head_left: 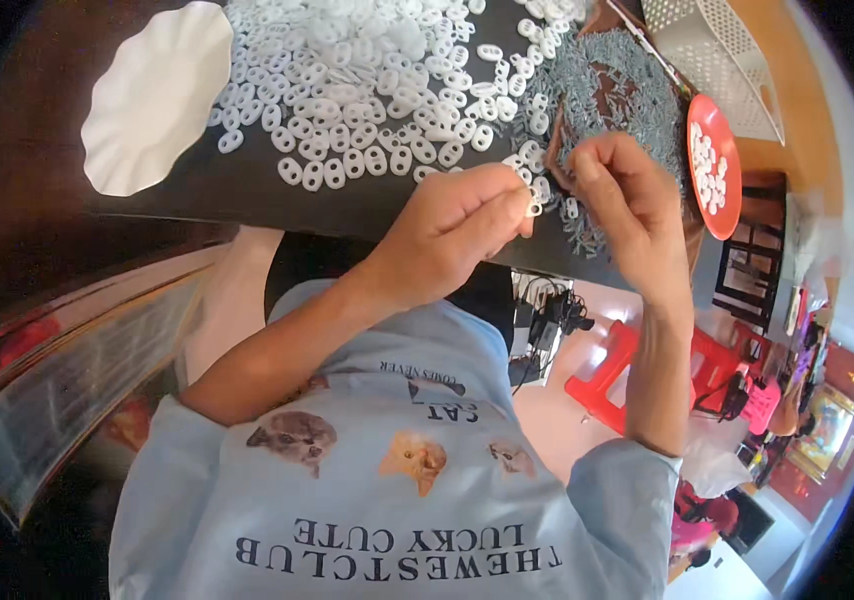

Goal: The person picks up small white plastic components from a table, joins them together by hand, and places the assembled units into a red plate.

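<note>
My left hand (pixel 452 235) is closed, pinching a small white oval plastic piece with two holes (pixel 534 208) between thumb and forefinger above the front edge of the dark table. Just to its right, my right hand (pixel 632 205) is closed in a pinch beside a heap of small grey slivers (pixel 637 95). Whatever lies between the right fingertips is too small or hidden to make out. The two hands are apart. Beyond the left hand spreads a large pile of the same white two-hole pieces (pixel 347 95), some lying close to its knuckles.
A white scalloped dish (pixel 157 100) lies at the table's left. At the right edge rests a red plate (pixel 729 200) with several white pieces. Behind it stands a perforated white basket (pixel 717 55). Below the table are a red plastic stool (pixel 612 375) and black cables (pixel 547 315).
</note>
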The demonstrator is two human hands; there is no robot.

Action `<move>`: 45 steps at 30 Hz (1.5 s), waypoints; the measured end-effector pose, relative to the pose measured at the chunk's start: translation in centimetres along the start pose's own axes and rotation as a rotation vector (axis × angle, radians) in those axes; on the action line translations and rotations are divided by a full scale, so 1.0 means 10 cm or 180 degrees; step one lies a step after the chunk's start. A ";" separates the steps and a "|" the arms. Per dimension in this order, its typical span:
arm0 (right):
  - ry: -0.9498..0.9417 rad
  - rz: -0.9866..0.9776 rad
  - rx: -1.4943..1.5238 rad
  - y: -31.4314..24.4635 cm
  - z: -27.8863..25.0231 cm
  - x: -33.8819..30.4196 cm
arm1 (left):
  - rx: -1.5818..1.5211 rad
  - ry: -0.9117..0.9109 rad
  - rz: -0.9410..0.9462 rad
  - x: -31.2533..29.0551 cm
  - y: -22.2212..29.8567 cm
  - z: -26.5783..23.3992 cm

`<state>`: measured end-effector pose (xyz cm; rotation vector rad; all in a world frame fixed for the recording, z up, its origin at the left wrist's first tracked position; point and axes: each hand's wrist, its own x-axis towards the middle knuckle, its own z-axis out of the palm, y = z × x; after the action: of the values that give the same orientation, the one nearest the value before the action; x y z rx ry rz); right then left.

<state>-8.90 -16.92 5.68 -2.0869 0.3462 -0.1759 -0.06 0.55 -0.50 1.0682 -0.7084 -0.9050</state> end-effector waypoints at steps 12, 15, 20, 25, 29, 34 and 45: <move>-0.0193 -0.1752 -0.2277 0.12 0.16 1.39 | 0.0090 0.0055 -0.0322 0.03 0.03 -0.03; -0.0401 -0.1840 -0.2357 0.20 0.15 1.56 | 0.0430 0.0047 -0.0010 0.04 0.04 -0.05; -0.0329 -0.1333 -0.2730 0.07 0.00 1.49 | 0.0583 0.0039 0.0198 0.05 0.00 -0.10; -0.0701 -0.1778 -0.2217 0.09 0.17 1.50 | 0.0579 -0.0021 0.0177 0.07 0.02 -0.12; -0.0430 -0.1614 -0.2619 0.11 -0.02 1.54 | 0.0666 0.0045 0.0321 0.06 0.02 -0.11; -0.0622 -0.1564 -0.2401 0.07 -0.12 1.47 | 0.0619 0.0014 0.0285 0.06 0.01 -0.13; -0.0754 -0.1573 -0.2318 -0.01 0.10 1.36 | 0.0688 -0.0010 0.0395 0.06 0.02 -0.13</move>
<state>4.32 -20.31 5.08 -2.8521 -0.3109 -0.0960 1.40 0.61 -0.77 1.1992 -0.8801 -0.7353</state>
